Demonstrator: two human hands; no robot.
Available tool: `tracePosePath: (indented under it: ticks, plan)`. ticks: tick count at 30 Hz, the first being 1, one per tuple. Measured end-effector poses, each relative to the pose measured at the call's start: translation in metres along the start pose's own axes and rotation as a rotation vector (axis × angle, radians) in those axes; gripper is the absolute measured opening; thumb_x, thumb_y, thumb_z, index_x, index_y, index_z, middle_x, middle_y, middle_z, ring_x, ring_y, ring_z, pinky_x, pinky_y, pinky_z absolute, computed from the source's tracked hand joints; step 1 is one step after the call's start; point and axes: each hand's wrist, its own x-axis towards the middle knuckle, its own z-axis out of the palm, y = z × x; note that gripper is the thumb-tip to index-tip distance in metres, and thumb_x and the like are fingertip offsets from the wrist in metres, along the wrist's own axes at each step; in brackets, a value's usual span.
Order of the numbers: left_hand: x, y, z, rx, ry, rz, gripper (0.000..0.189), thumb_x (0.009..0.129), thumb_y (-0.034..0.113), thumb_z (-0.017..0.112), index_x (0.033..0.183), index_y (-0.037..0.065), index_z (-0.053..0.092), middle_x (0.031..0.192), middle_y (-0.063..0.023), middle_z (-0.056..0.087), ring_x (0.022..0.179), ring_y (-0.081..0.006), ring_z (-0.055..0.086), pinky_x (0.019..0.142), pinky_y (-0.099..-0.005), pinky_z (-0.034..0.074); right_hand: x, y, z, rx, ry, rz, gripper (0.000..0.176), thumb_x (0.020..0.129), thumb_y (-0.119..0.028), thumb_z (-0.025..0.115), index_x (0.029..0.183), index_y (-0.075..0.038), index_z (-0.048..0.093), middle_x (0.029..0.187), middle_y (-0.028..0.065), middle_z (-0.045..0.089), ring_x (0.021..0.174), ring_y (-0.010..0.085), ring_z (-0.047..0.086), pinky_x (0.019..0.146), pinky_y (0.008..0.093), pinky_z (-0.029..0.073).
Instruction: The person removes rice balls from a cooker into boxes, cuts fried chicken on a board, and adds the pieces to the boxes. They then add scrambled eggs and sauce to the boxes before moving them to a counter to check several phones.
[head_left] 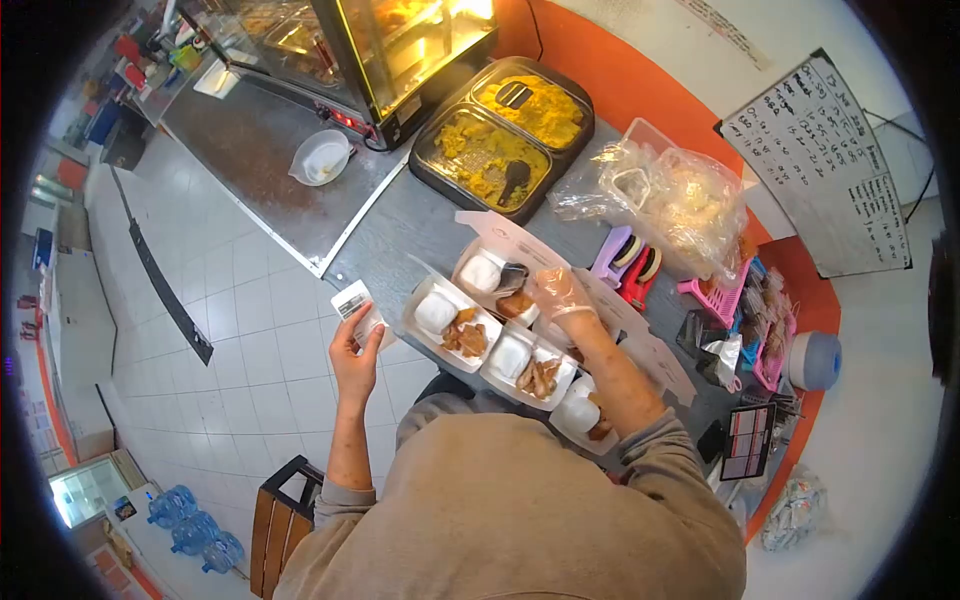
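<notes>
My left hand [356, 352] is closed around a small white printed packet [352, 300] to the left of the food boxes. My right hand [560, 298], in a clear plastic glove, is over the back boxes with its fingers curled down. What its fingers hold, if anything, is hidden. Just left of it lies a dark, rounded thing [512, 277], possibly a scoop, in a back box. Several open paper boxes hold white rice mounds [436, 312] and brown meat pieces [466, 338]. The back boxes' lids [515, 238] stand raised.
Behind the boxes sits a two-part tray [480, 150] of yellow food with black utensils. A lit display case [400, 60] and white bowl [322, 157] are at left. To the right are plastic bags [690, 200], tape dispensers [630, 265], pink baskets [722, 298] and a whiteboard [815, 160].
</notes>
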Motion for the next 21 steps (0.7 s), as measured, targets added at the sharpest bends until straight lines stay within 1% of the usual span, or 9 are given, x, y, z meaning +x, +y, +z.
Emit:
tracePosePath:
  ticks: [1, 2, 6, 7, 9, 11, 14, 19, 21]
  plan:
    - [0.006, -0.004, -0.004, -0.007, -0.012, 0.005, 0.036, 0.087, 0.005, 0.068, 0.122, 0.003, 0.063, 0.114, -0.0105, 0.064, 0.099, -0.0164, 0.062, 0.079, -0.0285, 0.054, 0.007, 0.004, 0.007, -0.122, -0.237, 0.089, 0.019, 0.086, -0.018, 0.056, 0.089, -0.002, 0.066, 0.086, 0.0193, 0.068, 0.082, 0.0365, 0.067, 0.076, 0.0451, 0.052]
    - [0.013, -0.008, -0.007, -0.015, -0.024, 0.015, 0.036, 0.087, 0.005, 0.068, 0.122, 0.004, 0.063, 0.113, -0.0103, 0.064, 0.098, -0.0162, 0.063, 0.079, -0.0284, 0.053, 0.010, 0.004, 0.011, -0.002, -0.239, 0.138, 0.024, 0.088, -0.022, 0.056, 0.096, -0.003, 0.066, 0.091, 0.0216, 0.068, 0.090, 0.0374, 0.066, 0.081, 0.0463, 0.051]
    - [0.041, -0.017, -0.002, -0.068, -0.105, -0.005, 0.036, 0.087, 0.008, 0.069, 0.122, 0.004, 0.064, 0.113, -0.0101, 0.064, 0.097, -0.0155, 0.063, 0.079, -0.0279, 0.053, 0.045, -0.011, 0.031, 0.139, -0.159, 0.357, 0.028, 0.090, -0.023, 0.054, 0.102, -0.002, 0.066, 0.101, 0.0234, 0.067, 0.096, 0.0383, 0.065, 0.085, 0.0474, 0.051]
    - [0.049, -0.017, 0.001, -0.077, -0.105, 0.002, 0.036, 0.087, 0.008, 0.069, 0.122, 0.004, 0.064, 0.113, -0.0101, 0.064, 0.097, -0.0155, 0.063, 0.079, -0.0279, 0.053, 0.053, -0.011, 0.036, 0.130, -0.151, 0.358, 0.028, 0.090, -0.023, 0.054, 0.102, -0.002, 0.066, 0.101, 0.0234, 0.067, 0.096, 0.0383, 0.065, 0.085, 0.0474, 0.051]
    - [0.057, -0.014, 0.006, -0.065, -0.163, 0.016, 0.036, 0.087, 0.009, 0.069, 0.122, 0.004, 0.063, 0.112, -0.0100, 0.064, 0.097, -0.0154, 0.063, 0.079, -0.0281, 0.052, 0.062, -0.008, 0.058, -0.069, -0.357, 0.388, 0.028, 0.089, -0.023, 0.054, 0.103, -0.002, 0.068, 0.105, 0.0231, 0.067, 0.099, 0.0387, 0.065, 0.086, 0.0471, 0.052]
    - [0.061, -0.015, 0.009, -0.091, -0.188, 0.016, 0.037, 0.087, 0.009, 0.070, 0.122, 0.003, 0.063, 0.112, -0.0100, 0.065, 0.096, -0.0156, 0.063, 0.079, -0.0285, 0.052, 0.063, -0.011, 0.066, -0.131, -0.347, 0.425, 0.028, 0.089, -0.021, 0.053, 0.102, -0.003, 0.070, 0.106, 0.0224, 0.067, 0.101, 0.0385, 0.065, 0.087, 0.0452, 0.053]
    - [0.066, -0.019, 0.004, -0.057, -0.205, 0.036, 0.037, 0.087, 0.009, 0.070, 0.122, 0.004, 0.063, 0.112, -0.0101, 0.065, 0.097, -0.0154, 0.062, 0.079, -0.0286, 0.052, 0.050, -0.034, 0.031, -0.061, -0.349, 0.461, 0.028, 0.089, -0.020, 0.051, 0.099, -0.002, 0.070, 0.106, 0.0215, 0.067, 0.100, 0.0389, 0.065, 0.087, 0.0434, 0.054]
    - [0.065, -0.031, -0.017, -0.087, -0.182, -0.039, 0.037, 0.088, 0.008, 0.069, 0.123, 0.002, 0.062, 0.116, -0.0102, 0.064, 0.098, -0.0151, 0.062, 0.080, -0.0284, 0.053, -0.010, -0.058, -0.027, 0.350, 0.306, 0.272, 0.016, 0.080, -0.007, 0.063, 0.095, -0.004, 0.067, 0.090, 0.0163, 0.068, 0.083, 0.0325, 0.067, 0.070, 0.0410, 0.055]
    - [0.069, -0.037, -0.017, -0.113, -0.205, -0.016, 0.037, 0.088, 0.008, 0.069, 0.124, 0.002, 0.062, 0.117, -0.0095, 0.064, 0.097, -0.0152, 0.062, 0.081, -0.0288, 0.053, -0.046, -0.110, -0.026, 0.251, 0.517, -0.118, 0.016, 0.083, -0.006, 0.059, 0.098, -0.001, 0.065, 0.089, 0.0172, 0.067, 0.080, 0.0330, 0.066, 0.067, 0.0406, 0.055]
